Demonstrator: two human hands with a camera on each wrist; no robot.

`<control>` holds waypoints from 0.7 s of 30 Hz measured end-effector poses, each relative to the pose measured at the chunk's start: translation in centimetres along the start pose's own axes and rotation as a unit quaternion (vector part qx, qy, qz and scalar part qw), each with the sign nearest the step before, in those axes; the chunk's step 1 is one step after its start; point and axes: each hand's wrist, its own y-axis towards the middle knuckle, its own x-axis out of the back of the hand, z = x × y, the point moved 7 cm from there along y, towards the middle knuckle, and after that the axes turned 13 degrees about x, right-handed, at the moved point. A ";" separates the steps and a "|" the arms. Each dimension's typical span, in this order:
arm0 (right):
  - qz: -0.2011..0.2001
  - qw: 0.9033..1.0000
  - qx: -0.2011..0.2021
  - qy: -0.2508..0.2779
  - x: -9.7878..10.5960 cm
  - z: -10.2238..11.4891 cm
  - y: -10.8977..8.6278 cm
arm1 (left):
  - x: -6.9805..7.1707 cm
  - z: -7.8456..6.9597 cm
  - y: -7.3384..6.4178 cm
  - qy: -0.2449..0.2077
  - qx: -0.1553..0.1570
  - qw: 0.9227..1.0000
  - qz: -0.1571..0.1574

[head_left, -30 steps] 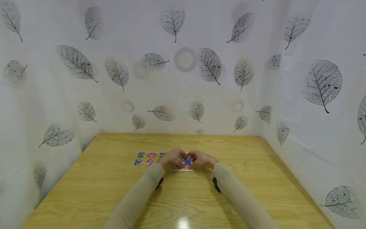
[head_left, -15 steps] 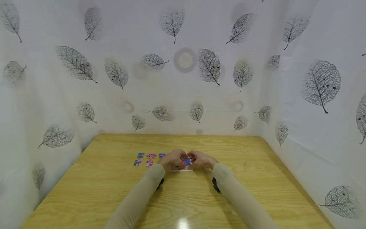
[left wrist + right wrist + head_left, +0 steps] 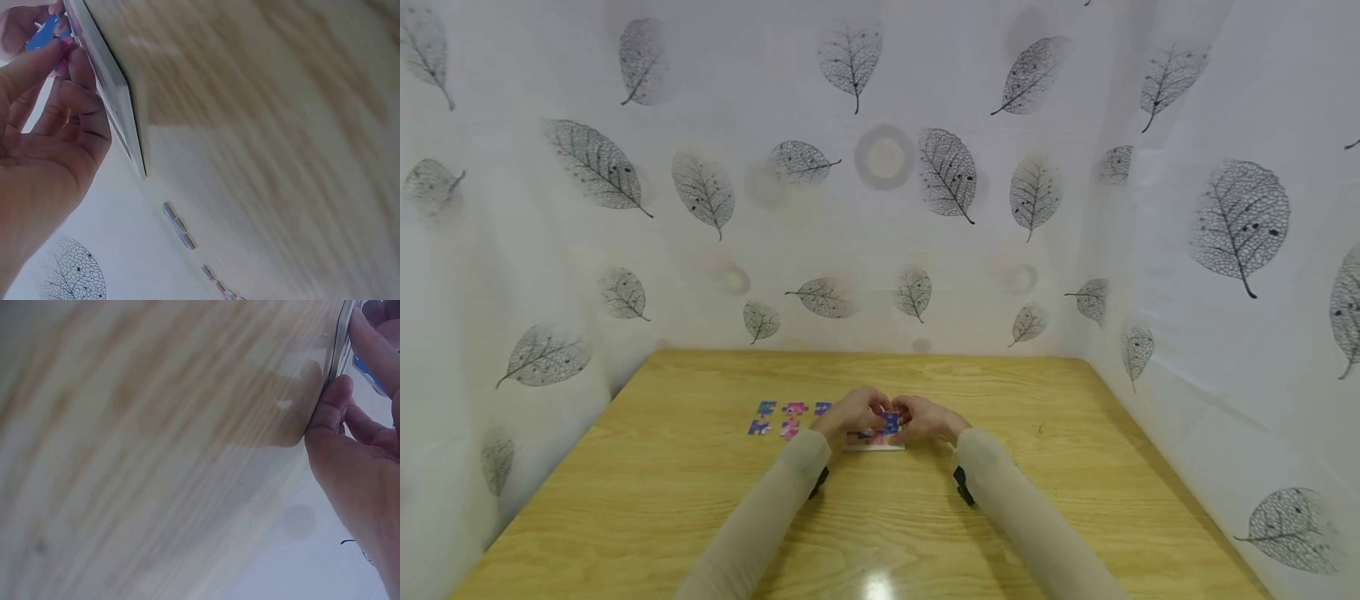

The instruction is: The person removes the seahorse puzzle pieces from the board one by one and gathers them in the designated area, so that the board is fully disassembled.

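In the head view, a small jigsaw puzzle tray [image 3: 876,447] with a pale rim lies on the wooden table between the two hands. My left hand [image 3: 852,412] reaches over its left side. In the left wrist view, the thumb and a finger pinch a blue and pink puzzle piece [image 3: 51,34] close over the tray; the other fingers curl beside the tray's edge. My right hand [image 3: 927,419] curves over the right side. The right wrist view has its fingertips [image 3: 339,389] right at the tray's edge, with blue puzzle showing beyond; I cannot tell whether they grip the piece.
Loose puzzle pieces lie in two rows left of the tray, among them a pink piece [image 3: 794,409] and a blue piece [image 3: 759,427]. The table [image 3: 700,500] runs back to a white curtain [image 3: 880,242] printed with leaves, which also hangs at both sides.
Both hands stay over the tray with only small finger movements. The blue part between them shows a little more clearly now. The loose pieces keep their places on the table.
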 end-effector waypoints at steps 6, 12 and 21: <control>0.003 1.000 0.004 -0.010 0.1 0.2 -0.2 | 0.3 0.5 -0.3 -0.042 0.012 0.999 0.015; -0.003 1.000 -0.009 0.000 0.1 -0.1 -0.1 | 1.1 1.0 -0.9 -0.066 0.021 0.997 0.014; -0.007 1.000 -0.011 0.011 0.0 -0.2 0.1 | 2.4 2.2 -1.0 -0.087 0.018 0.996 0.013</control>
